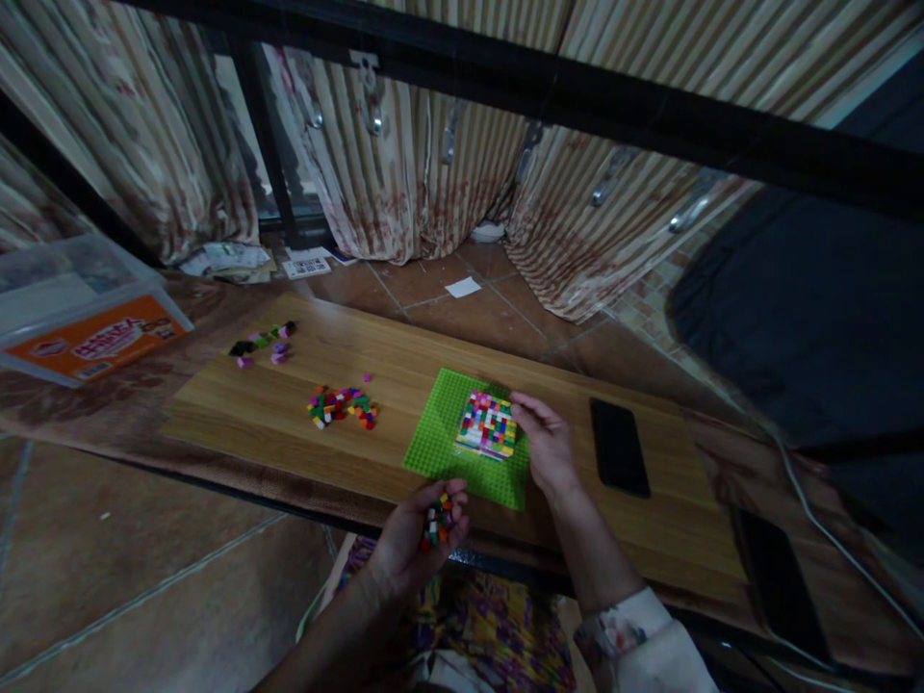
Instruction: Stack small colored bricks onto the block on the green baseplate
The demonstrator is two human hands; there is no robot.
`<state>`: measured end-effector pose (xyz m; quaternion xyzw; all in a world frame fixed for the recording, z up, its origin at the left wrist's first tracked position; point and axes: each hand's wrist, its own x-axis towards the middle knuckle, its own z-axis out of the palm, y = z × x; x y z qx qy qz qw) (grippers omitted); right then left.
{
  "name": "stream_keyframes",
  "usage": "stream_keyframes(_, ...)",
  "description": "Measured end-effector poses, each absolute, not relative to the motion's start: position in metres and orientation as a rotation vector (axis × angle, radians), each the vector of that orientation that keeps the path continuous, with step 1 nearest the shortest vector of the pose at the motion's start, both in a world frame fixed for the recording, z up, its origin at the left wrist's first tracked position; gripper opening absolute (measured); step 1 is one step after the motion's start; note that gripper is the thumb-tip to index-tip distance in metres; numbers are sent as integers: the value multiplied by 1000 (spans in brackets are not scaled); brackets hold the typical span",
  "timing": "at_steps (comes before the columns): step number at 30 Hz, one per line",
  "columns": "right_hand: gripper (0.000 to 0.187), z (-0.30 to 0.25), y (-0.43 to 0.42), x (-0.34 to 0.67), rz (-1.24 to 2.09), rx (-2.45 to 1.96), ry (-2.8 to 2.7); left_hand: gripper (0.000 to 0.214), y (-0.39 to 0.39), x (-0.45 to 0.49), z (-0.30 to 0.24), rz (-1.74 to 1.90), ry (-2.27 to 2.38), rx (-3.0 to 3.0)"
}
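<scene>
A green baseplate (440, 438) lies on a low wooden board (289, 414), with a square block of small multicoloured bricks (487, 423) built on it. My right hand (545, 443) rests at the block's right edge, fingertips pinched against its upper right corner. At the board's near edge, my left hand (419, 544) is cupped, palm up, around a handful of small coloured bricks (437, 520).
A loose pile of mixed bricks (341, 405) and a scatter of purple and dark ones (264, 344) lie left on the board. Two black phones (619, 446) (780, 582) lie right. A plastic box (79, 313) sits far left; curtains hang behind.
</scene>
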<state>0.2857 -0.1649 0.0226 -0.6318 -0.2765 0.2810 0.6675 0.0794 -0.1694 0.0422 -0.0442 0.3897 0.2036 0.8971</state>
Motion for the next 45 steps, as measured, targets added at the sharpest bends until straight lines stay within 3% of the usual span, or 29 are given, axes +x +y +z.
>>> stream_keyframes(24,32,24,-158,285,658,-1455,-596,14,-175,78,51,423,799,-57)
stream_keyframes(31,32,49,-186,286,427,-1482,-608,19,-179,77,57,494,681,-39)
stream_keyframes(40,16,81,-255,217,545,-1648,-1097,36,-180,80,69,506,468,23)
stream_keyframes(45,18,88,-260,201,521,-1729,-1391,39,-182,83,69,476,478,34)
